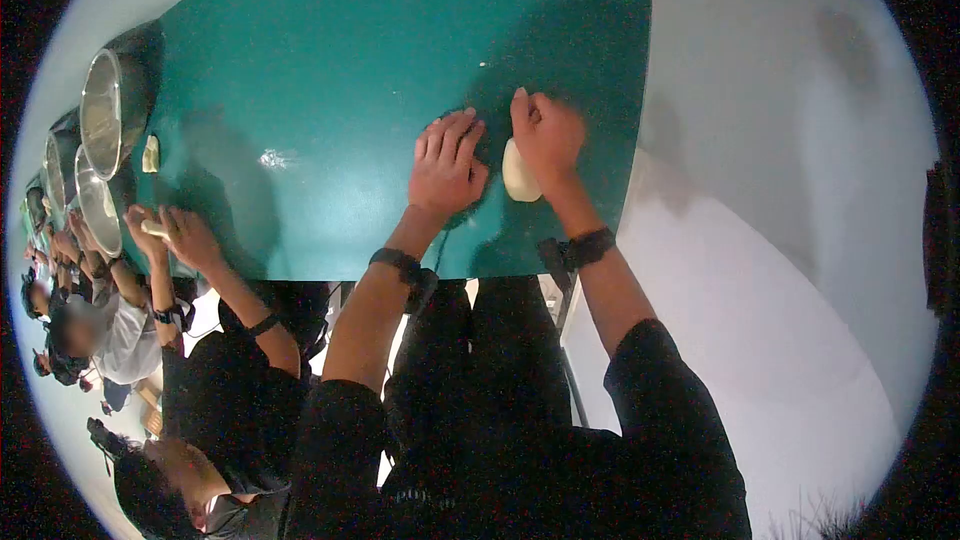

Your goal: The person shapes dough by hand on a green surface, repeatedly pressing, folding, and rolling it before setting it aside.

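Note:
A smooth, pale lump of dough (520, 176) rests on the green table near its right end. My right hand (551, 138) is curled into a fist over the dough's right side, and its heel and thumb base appear to touch it. The thumb points away from me; the inside of the fist is hidden. Left of the dough, with a small gap between, my left hand (447, 164) is held low over or on the table, palm down. Its fingers are stretched forward and slightly bent, with nothing visible in them. Both wrists wear dark bands.
The green table (350, 70) ends on the right beside a white wall (760, 140). At left, a co-worker's hands (180, 235) hold a pale piece (155, 229). Metal bowls (101, 112) stand farther left near another pale piece (151, 154). More people work beyond.

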Tool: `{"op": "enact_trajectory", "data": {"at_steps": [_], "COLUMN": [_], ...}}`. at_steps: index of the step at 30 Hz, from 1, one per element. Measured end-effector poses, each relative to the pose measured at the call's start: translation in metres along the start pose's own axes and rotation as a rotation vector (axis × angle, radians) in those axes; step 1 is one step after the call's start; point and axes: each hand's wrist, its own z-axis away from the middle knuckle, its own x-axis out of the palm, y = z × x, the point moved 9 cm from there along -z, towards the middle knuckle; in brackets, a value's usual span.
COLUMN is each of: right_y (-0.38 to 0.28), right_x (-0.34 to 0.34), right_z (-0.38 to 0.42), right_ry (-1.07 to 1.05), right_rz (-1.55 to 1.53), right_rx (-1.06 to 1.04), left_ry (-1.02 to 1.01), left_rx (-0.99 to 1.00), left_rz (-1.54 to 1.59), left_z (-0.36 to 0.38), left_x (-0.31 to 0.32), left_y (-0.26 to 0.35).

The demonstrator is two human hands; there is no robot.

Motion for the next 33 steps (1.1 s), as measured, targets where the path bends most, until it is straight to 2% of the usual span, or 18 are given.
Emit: {"op": "enact_trajectory", "data": {"at_steps": [1, 4, 7, 10, 13, 19, 22, 33], "right_y": [0.003, 0.0, -0.005, -0.006, -0.003, -0.007, -0.007, -0.001], "right_x": [-0.001, -0.02, -0.035, -0.042, -0.045, -0.021, -0.01, -0.005], "right_z": [0.008, 0.033, 0.056, 0.07, 0.081, 0.089, 0.074, 0.011], "right_ry": [-0.088, -0.125, -0.116, -0.167, -0.177, 0.172, 0.203, 0.228], "right_rz": [-0.051, -0.06, -0.08, -0.104, 0.015, -0.026, 0.052, -0.011], "right_rx": [0.081, -0.034, -0.053, 0.06, 0.138, -0.198, -0.155, -0.231], "left_ry": [-0.009, 0.027, 0.03, 0.043, 0.014, 0.02, 0.012, -0.031], "left_rx": [-0.01, 0.028, 0.023, 0.031, 0.017, 0.029, 0.026, 0.021], "left_rz": [0.011, -0.003, 0.008, 0.021, 0.024, -0.028, -0.025, -0.032], "left_z": [0.002, 0.003, 0.002, 0.001, 0.002, -0.001, -0.002, -0.001], "left_x": [0.0, -0.004, -0.007, -0.006, -0.004, -0.007, -0.004, 0.002], "left_y": [0.001, 0.004, 0.007, 0.006, 0.007, 0.012, 0.011, 0.007]}}
